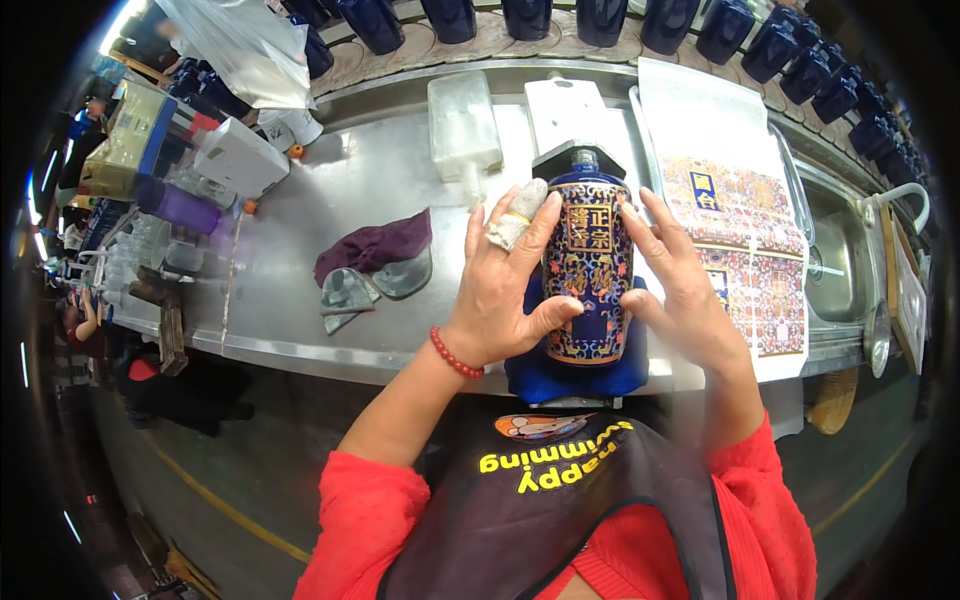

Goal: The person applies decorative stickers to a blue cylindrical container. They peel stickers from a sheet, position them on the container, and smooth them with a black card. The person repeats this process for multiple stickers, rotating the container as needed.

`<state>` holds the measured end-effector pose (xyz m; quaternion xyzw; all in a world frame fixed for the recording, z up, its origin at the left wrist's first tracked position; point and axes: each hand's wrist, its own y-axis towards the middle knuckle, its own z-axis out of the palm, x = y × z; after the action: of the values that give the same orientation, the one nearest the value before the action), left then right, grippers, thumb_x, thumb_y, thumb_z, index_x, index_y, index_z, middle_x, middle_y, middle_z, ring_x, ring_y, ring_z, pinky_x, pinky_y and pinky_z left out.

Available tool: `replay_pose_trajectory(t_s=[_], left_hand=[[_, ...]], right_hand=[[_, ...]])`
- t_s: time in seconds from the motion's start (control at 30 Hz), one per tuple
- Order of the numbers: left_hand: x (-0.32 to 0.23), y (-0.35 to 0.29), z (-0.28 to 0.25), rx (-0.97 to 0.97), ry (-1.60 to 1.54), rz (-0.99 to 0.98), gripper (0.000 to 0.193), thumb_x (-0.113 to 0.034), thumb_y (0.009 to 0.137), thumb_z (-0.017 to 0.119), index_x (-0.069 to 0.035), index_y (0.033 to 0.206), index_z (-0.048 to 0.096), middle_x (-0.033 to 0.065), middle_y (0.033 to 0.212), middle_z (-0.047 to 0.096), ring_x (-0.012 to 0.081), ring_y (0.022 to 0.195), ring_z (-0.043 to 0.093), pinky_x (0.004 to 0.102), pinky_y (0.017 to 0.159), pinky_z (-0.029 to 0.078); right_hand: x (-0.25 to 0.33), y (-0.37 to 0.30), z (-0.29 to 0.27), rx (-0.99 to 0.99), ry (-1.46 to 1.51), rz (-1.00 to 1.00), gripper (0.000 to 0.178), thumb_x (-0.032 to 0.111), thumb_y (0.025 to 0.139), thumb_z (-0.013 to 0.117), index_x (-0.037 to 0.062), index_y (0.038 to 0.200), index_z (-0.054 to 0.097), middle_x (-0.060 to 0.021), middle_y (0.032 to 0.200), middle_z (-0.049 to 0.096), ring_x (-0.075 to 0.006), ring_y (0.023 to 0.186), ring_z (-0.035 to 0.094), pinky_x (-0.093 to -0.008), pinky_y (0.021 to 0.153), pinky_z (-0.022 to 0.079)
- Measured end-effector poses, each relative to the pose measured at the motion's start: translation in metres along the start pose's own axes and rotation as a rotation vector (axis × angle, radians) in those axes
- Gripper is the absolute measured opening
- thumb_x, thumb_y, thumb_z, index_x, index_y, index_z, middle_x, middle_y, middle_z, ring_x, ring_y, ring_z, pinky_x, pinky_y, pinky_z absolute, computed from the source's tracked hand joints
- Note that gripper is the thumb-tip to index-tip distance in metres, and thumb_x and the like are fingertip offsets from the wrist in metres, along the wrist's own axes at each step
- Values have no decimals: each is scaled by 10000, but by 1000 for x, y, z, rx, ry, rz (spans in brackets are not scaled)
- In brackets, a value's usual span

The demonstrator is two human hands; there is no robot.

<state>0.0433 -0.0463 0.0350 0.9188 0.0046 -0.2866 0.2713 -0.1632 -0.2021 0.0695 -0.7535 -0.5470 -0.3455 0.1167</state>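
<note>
A dark blue bottle [590, 275] with an ornate multicoloured label lies before me, its neck pointing away. Under it is a blue cloth-like pad [525, 375]. My left hand [500, 285] is at the bottle's left side, fingers spread, with index finger and thumb over the label. A pale wrap [516, 218] covers one of its fingers, and a red bead bracelet [452, 353] circles the wrist. On the other side my right hand [685, 285] is spread too, its index finger and thumb at the label's right edge. Whether the fingertips press down is unclear.
Printed label sheets [735, 230] lie to the right, beside a metal sink [840, 265]. Left of my hands are a purple cloth [380, 243] and grey-green pads [350, 293]. A clear container [463, 120] stands farther back. Several blue bottles [525, 20] line the conveyor beyond.
</note>
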Motion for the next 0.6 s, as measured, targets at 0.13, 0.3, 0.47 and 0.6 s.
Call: replay_pose_trajectory(t_s=[0.13, 0.3, 0.47, 0.6], left_hand=[[1, 3, 2, 3, 17, -9, 999, -718, 845, 631, -67, 1563, 387, 254, 1540, 411, 470, 1427, 354, 674, 1158, 158], [1, 3, 1, 18, -3, -24, 1029, -740, 836, 620, -77, 1579, 358, 253, 1553, 391, 468, 1441, 329, 685, 1159, 140], [0, -2, -2, 50, -1, 2, 1050, -772, 819, 607, -110, 1591, 345, 254, 1582, 350, 471, 1462, 293, 678, 1167, 118], [-1, -4, -2, 97, 16, 1, 1082, -792, 801, 607, -127, 1603, 318, 254, 1603, 317, 471, 1474, 271, 674, 1172, 111]], right_hand=[[-2, 6, -1, 42, -8, 35, 840, 245, 852, 759, 119, 1584, 368, -220, 1642, 265, -410, 1470, 350, -471, 1187, 318], [-2, 9, 0, -23, -80, -64, 834, 431, 870, 763, 154, 1569, 402, -300, 1570, 320, -378, 1174, 549, -463, 1034, 467], [1, -1, -1, 1, 12, -27, 873, 425, 841, 790, 159, 1572, 393, -292, 1593, 283, -446, 1342, 463, -481, 1100, 418], [1, -3, 1, 44, -56, -54, 902, 426, 817, 811, 157, 1571, 396, -272, 1606, 270, -478, 1401, 396, -495, 1127, 393]])
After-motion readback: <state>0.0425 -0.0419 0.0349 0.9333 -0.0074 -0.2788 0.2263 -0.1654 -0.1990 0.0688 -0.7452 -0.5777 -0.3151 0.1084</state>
